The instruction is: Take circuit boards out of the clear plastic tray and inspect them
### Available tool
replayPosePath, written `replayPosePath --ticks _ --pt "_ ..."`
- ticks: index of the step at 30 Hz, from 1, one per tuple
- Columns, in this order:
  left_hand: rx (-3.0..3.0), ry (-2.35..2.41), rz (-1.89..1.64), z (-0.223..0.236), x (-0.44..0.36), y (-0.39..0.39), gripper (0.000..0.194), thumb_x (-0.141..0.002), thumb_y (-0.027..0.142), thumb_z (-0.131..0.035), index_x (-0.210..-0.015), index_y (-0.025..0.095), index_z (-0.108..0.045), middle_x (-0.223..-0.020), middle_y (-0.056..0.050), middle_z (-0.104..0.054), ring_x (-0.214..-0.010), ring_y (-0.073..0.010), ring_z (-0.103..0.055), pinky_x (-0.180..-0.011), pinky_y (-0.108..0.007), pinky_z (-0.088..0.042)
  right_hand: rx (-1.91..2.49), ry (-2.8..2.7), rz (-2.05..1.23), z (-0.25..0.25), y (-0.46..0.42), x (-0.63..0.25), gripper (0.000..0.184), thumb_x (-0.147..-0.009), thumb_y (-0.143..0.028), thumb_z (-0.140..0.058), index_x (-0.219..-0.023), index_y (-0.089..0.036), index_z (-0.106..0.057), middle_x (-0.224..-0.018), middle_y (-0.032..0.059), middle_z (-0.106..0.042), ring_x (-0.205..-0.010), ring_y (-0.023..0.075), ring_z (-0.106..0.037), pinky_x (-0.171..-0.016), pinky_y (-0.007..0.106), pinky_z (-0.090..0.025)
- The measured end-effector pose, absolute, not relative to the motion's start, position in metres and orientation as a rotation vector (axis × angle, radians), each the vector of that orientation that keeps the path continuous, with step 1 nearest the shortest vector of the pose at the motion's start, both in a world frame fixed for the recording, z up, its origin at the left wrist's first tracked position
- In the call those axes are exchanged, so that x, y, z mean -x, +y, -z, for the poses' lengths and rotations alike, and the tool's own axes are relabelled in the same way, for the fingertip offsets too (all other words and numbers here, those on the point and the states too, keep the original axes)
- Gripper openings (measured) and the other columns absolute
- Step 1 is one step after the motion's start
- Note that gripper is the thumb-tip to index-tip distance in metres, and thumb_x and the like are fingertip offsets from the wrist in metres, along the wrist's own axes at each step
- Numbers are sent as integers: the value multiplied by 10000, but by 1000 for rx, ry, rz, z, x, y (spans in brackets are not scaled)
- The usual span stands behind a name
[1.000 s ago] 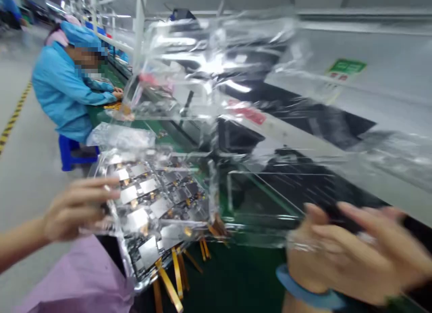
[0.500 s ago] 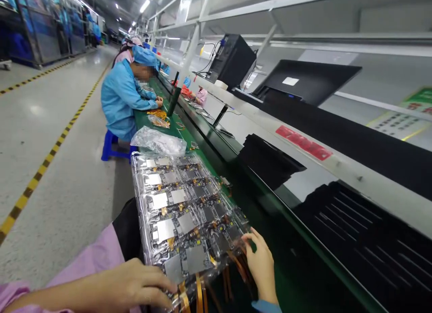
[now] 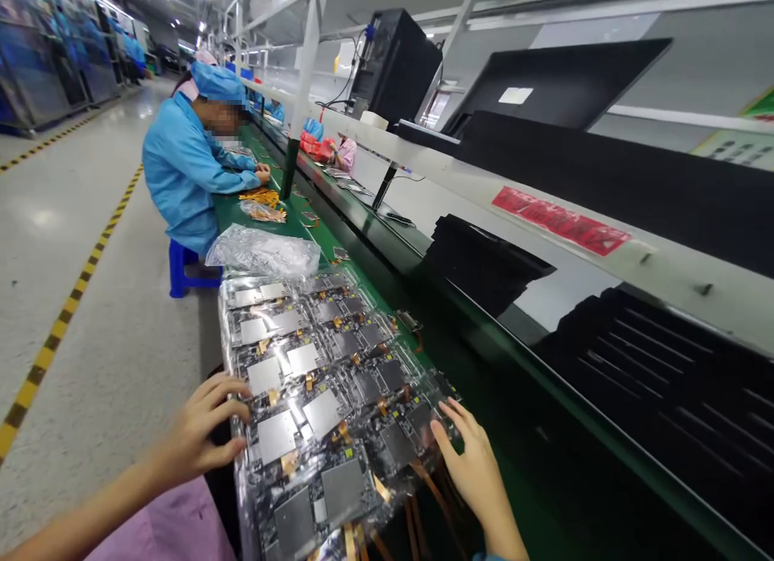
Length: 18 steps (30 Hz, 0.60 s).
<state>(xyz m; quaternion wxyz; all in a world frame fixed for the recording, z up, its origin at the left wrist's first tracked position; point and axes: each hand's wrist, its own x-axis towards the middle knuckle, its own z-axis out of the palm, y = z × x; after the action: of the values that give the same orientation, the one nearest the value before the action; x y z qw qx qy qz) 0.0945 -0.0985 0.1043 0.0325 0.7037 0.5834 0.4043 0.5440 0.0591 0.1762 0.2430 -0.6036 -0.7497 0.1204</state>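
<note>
A clear plastic tray of several circuit boards with silver shields lies lengthwise along the green bench in front of me. My left hand is at the tray's left edge, fingers bent and apart, fingertips at the rim and thumb spread below them. On the opposite side, my right hand rests its fingertips on the tray's near right corner, thumb and fingers apart. Orange flex cables hang out from the boards between the tray and my right hand. Whether either hand bears any of the tray's weight, I cannot tell.
Crumpled clear plastic bags lie past the tray's far end. A loose circuit board sits by its right side. A co-worker in blue sits farther along the bench. A dark channel and a rail run along the right.
My left hand has moved from the tray's near end up to its left edge, its fingers now spread. My right hand stays near the right corner. The view has shifted slightly.
</note>
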Motion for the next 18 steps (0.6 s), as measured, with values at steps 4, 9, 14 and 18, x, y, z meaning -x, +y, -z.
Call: replayPosePath --ticks 4,9,14,18 --pt "-2273 1754 -1254 -87 -104 -101 247 -885 496 -614 -825 263 -666 -1076 -74 -692 -1102 -262 -620 -1078 -466 -477 1638 -2011 -361 -171 74 -542 554 -906 -604 -460 -1218 -216 -703 -1437 120 -578 -1346 310 -527 -1182 518 -374" --pt "-2326 1732 -1319 -87 -100 -100 269 -934 470 -588 -803 244 -652 -998 -63 -688 -1020 -218 -603 -976 -360 -445 1699 -2065 -428 -176 70 -549 530 -912 -607 -451 -1190 -238 -711 -1363 104 -631 -1273 288 -595 -1149 475 -432" --pt "-2267 1741 -1381 -92 -99 -95 324 -972 471 -529 -770 245 -643 -956 -50 -680 -984 -207 -594 -970 -357 -403 1723 -2072 -455 -174 66 -550 538 -921 -597 -427 -1234 -252 -697 -1401 94 -613 -1324 292 -559 -1165 487 -415" --pt "-2264 1747 -1367 -93 -96 -87 316 -971 443 -528 -751 248 -645 -949 -44 -684 -968 -202 -609 -962 -353 -413 1664 -2082 -535 -177 71 -542 530 -934 -550 -416 -1242 -228 -703 -1358 112 -644 -1292 278 -582 -1167 479 -404"
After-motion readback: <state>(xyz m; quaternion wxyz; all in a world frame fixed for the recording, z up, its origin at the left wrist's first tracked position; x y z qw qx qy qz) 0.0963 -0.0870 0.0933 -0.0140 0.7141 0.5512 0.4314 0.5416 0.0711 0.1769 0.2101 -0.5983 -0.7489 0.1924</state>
